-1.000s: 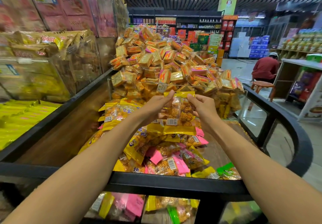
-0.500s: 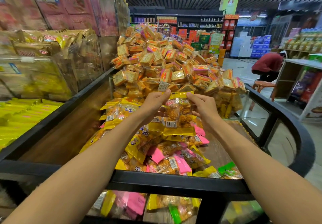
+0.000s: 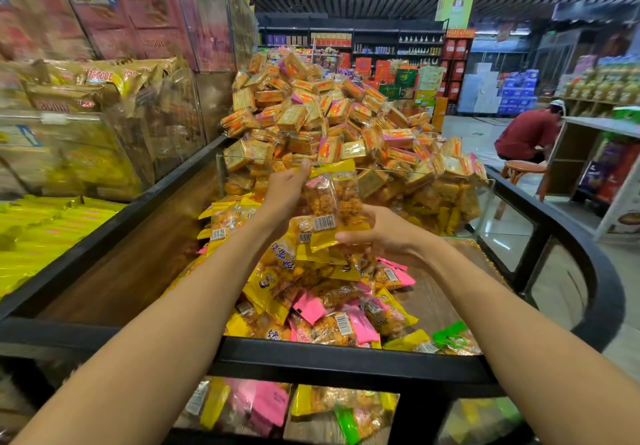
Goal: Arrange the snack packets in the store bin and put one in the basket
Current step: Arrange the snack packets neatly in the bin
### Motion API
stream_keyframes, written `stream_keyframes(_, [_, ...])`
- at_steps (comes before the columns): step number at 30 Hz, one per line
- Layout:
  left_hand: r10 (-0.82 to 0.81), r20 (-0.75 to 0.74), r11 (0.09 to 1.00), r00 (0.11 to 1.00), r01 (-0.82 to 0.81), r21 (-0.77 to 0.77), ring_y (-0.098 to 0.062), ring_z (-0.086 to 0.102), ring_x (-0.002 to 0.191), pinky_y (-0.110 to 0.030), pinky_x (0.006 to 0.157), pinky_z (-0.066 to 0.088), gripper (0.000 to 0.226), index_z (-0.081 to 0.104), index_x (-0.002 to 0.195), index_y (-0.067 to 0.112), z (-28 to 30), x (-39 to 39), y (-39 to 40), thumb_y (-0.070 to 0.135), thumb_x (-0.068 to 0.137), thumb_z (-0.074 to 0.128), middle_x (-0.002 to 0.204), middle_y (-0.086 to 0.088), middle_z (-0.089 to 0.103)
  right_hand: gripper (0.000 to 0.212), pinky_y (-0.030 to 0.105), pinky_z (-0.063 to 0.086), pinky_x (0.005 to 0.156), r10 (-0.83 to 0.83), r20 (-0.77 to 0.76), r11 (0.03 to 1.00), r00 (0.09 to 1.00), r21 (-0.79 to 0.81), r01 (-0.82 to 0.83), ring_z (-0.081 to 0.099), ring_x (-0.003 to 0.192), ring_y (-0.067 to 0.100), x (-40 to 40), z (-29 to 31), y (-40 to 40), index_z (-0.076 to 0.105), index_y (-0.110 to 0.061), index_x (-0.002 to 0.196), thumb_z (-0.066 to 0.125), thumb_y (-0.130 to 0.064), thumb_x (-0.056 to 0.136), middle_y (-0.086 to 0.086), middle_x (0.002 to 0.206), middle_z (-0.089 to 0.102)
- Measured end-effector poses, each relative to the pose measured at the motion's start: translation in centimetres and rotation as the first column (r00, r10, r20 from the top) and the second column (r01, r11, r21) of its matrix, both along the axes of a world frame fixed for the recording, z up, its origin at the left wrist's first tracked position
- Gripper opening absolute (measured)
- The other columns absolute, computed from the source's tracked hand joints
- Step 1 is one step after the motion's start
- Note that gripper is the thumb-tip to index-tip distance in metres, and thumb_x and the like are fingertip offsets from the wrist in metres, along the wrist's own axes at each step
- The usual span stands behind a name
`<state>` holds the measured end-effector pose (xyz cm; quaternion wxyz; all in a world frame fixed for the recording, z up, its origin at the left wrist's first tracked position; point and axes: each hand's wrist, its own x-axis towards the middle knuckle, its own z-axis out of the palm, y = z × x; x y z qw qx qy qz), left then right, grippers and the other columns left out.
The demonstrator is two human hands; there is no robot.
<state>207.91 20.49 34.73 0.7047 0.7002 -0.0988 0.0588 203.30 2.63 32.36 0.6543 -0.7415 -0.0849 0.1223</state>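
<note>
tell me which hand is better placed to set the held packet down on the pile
Right, probably. The right hand grips the yellow packet at its bottom edge, nearest the loose pile just below. The left hand only holds the top edge, higher up.

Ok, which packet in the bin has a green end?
The green-ended packet at the bin's near right corner; the others nearby are yellow or pink.

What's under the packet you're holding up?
Under the held packet, gripped by the left hand and right hand, lies a heap of yellow and pink packets in the bin. The heap hides the bin's floor beneath it.
</note>
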Motion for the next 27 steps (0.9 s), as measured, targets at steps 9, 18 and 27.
stream_keyframes(9, [-0.186, -0.162, 0.974, 0.969, 0.204, 0.100, -0.015, 0.061, 0.081, -0.027, 0.067, 0.052, 0.045, 0.061, 0.103, 0.013, 0.7, -1.0, -0.4, 0.054, 0.090, 0.049, 0.094, 0.002, 0.063, 0.091, 0.028, 0.058, 0.073, -0.083, 0.025, 0.990, 0.996, 0.113, 0.079, 0.063, 0.107, 0.030, 0.2, -0.1, -0.8, 0.041, 0.007, 0.138, 0.086, -0.006, 0.061, 0.025, 0.138, 0.048])
stream_keyframes(18, [-0.282, -0.212, 0.881, 0.936, 0.340, 0.329, -0.028, 0.052, 0.112, -0.036, 0.080, 0.056, 0.082, 0.030, 0.144, -0.002, 0.3, -2.1, -0.4, -0.010, 0.074, 0.072, 0.142, -0.026, 0.037, 0.054, 0.034, 0.058, 0.084, -0.209, 0.023, 0.965, 0.978, 0.165, 0.202, 0.061, 0.112, 0.033, 0.3, 0.4, -1.0, 0.053, 0.005, 0.127, 0.070, 0.009, 0.076, 0.019, 0.126, 0.059])
stream_keyframes(27, [-0.282, -0.199, 0.872, 0.938, 0.337, 0.354, -0.013, 0.054, 0.094, -0.022, 0.068, 0.053, 0.057, 0.050, 0.129, 0.003, 0.2, -1.6, -0.2, 0.011, 0.079, 0.075, 0.115, -0.011, 0.053, 0.053, 0.025, 0.057, 0.063, -0.205, 0.069, 0.958, 0.976, 0.221, 0.186, 0.066, 0.099, 0.025, -0.1, 0.5, -1.2, 0.053, 0.003, 0.126, 0.064, 0.018, 0.076, 0.018, 0.116, 0.065])
